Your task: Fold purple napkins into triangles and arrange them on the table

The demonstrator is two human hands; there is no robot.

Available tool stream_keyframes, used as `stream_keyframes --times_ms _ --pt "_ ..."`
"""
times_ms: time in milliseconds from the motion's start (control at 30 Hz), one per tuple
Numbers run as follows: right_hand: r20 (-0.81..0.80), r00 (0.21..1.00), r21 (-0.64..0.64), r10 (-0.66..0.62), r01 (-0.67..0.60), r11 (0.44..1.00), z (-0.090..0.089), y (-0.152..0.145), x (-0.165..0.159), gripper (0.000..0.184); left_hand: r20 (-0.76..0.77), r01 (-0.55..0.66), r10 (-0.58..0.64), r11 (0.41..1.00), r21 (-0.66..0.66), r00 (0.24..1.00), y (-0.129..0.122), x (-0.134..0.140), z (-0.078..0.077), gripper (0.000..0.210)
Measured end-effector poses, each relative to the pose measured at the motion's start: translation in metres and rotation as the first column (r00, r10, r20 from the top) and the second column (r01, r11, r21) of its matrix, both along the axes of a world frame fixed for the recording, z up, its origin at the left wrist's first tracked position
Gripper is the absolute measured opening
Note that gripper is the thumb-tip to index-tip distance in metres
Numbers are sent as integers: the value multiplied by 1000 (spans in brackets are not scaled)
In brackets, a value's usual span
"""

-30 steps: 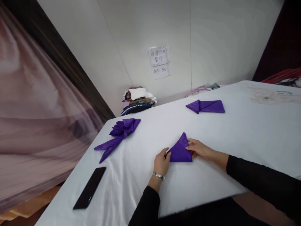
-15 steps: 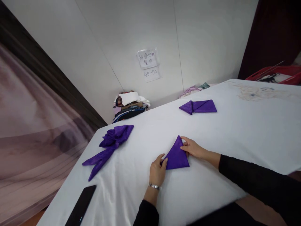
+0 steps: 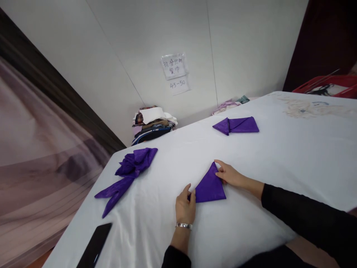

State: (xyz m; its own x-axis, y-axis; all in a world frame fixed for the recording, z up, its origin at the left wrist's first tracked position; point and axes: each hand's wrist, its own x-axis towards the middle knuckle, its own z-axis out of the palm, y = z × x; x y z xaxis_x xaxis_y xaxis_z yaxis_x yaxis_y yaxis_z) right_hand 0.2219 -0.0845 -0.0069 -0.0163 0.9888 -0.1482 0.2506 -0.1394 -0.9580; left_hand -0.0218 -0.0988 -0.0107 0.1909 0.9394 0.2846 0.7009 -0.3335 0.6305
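A purple napkin, folded into a rough triangle with a slanting left side, lies on the white tablecloth in front of me. My left hand, with a silver bracelet at the wrist, pinches its lower left corner between thumb and fingers. On the upper right edge, close to the peak, my right hand grips the cloth with its thumb and fingers. Parts of the fingers of both hands are hidden.
Farther back lies a purple napkin folded like an arrow. To the left is a purple napkin shaped like a flower with two tails. A black phone lies near the front left. Stacked clothes stand by the wall.
My left hand has shifted slightly left and down along the napkin's corner. The right hand keeps its hold near the peak. The view has tilted a little.
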Motion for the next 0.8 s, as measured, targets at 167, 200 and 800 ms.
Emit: stream_keyframes --times_ms 167,200,800 --pt "31 999 -28 8 -8 1000 1 4 1 58 -56 -43 45 998 38 997 0 -2 -3 38" --pt "39 999 -30 14 -13 999 2 4 1 56 -62 -48 51 998 44 997 0 -2 -3 38" --pt "240 970 -52 43 -31 998 1 12 5 43 -175 -100 105 994 40 979 -4 -9 3 36"
